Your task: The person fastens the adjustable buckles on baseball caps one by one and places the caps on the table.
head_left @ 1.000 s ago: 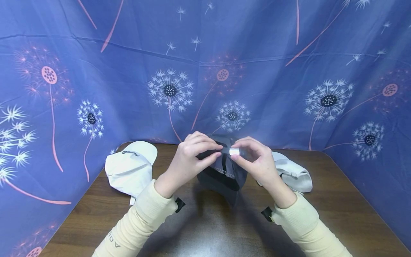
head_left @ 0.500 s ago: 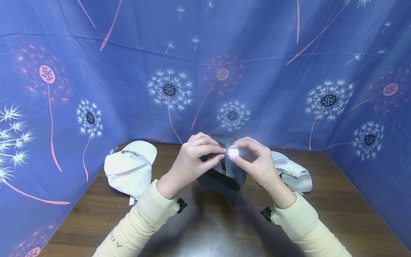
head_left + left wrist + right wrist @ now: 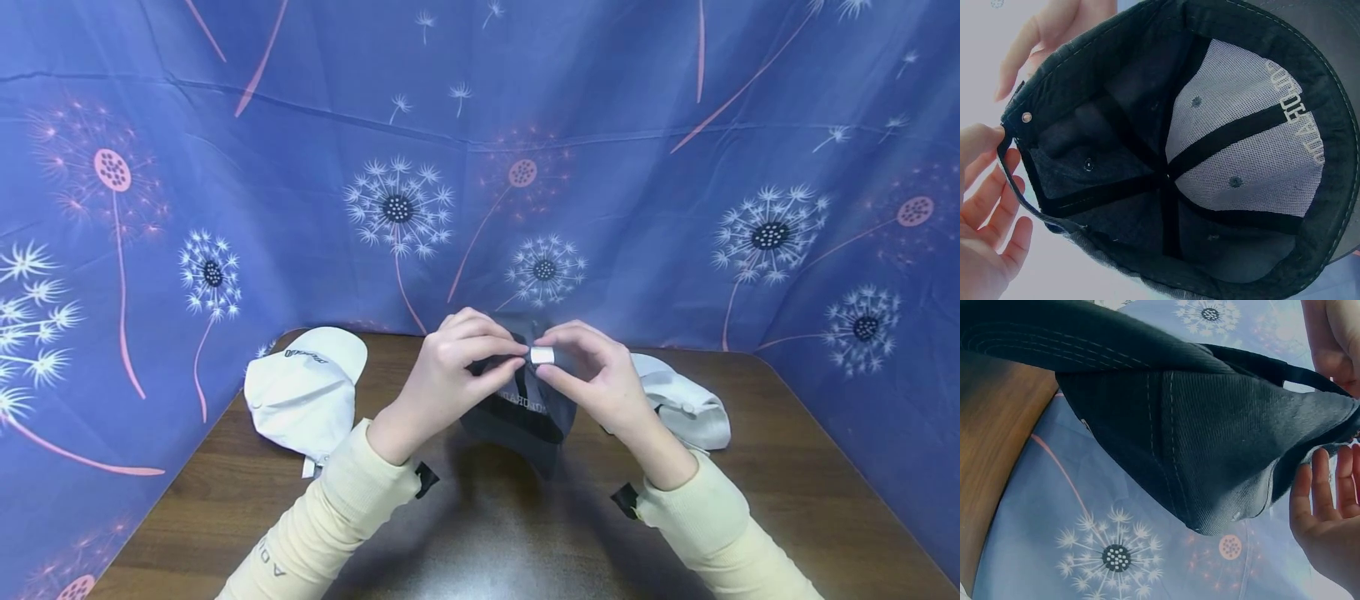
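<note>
A dark grey baseball cap (image 3: 517, 417) hangs in front of me, its brim pointing down toward me. My left hand (image 3: 453, 362) pinches the cap's back strap (image 3: 1017, 187) between thumb and fingers. Opposite it, my right hand (image 3: 596, 367) pinches the same back part, beside a small bright white rectangular patch (image 3: 542, 356). The fingertips of both hands are close together. In the left wrist view the cap's dark lining, pale mesh panels and reversed lettering show. From the right wrist, the cap's outer side (image 3: 1210, 450) is visible; some fingertips there are cut off by the frame edge.
On the brown wooden table (image 3: 487, 542), a white cap (image 3: 300, 400) lies to the left. An off-white cap (image 3: 682, 408) lies at the right, partly behind my right forearm. A blue dandelion-print cloth (image 3: 465, 125) hangs round the table's back and sides.
My left hand has shifted slightly right, bringing its fingertips nearer to those of my right hand. The white patch, glaring half a second ago, is duller now. The grey cap stays nearly in place.
</note>
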`<state>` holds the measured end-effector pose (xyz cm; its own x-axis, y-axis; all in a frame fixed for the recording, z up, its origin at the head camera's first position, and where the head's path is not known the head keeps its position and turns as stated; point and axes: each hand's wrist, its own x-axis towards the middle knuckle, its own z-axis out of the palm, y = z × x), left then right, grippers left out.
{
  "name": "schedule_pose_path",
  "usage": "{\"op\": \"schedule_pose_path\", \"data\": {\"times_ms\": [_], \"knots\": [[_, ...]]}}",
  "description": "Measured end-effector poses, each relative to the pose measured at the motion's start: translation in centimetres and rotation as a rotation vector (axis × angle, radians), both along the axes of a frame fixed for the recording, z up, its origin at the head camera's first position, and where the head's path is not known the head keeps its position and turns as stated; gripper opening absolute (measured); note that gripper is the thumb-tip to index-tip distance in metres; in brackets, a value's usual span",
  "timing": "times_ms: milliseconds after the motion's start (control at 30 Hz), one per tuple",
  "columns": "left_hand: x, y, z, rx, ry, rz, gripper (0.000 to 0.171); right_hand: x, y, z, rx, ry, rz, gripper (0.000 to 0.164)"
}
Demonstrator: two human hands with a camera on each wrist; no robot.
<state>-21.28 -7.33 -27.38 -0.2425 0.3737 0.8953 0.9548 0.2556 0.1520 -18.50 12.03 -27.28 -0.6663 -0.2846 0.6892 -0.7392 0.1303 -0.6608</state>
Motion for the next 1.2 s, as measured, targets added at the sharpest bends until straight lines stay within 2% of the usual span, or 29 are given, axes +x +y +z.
{"op": "schedule_pose_path", "data": {"times_ms": [133,300,533,667,900,1200], "knots": [[0.1,-0.1,0.1,0.003,-0.016,0.013,0.012,0.2,0.3,0.0,0.044,-0.053,-0.050,0.026],[0.1,-0.2,0.1,0.005,-0.024,0.016,0.012,0.0,1.1,-0.5,0.052,-0.184,-0.123,0.017],[0.0,-0.3,0.2,0.012,-0.028,0.018,0.012,-0.5,1.6,-0.9,0.046,-0.327,-0.143,0.026],[0.0,-0.3,0.1,0.005,-0.039,0.021,0.013,-0.4,1.5,-0.7,0.028,-0.347,-0.120,0.024],[0.1,-0.4,-0.2,0.005,-0.061,0.008,0.015,-0.4,1.3,-0.5,-0.014,-0.322,-0.092,0.019],[0.1,-0.1,0.2,-0.004,-0.069,0.017,0.020,-0.4,1.2,0.1,-0.028,-0.314,-0.045,0.017]]}}
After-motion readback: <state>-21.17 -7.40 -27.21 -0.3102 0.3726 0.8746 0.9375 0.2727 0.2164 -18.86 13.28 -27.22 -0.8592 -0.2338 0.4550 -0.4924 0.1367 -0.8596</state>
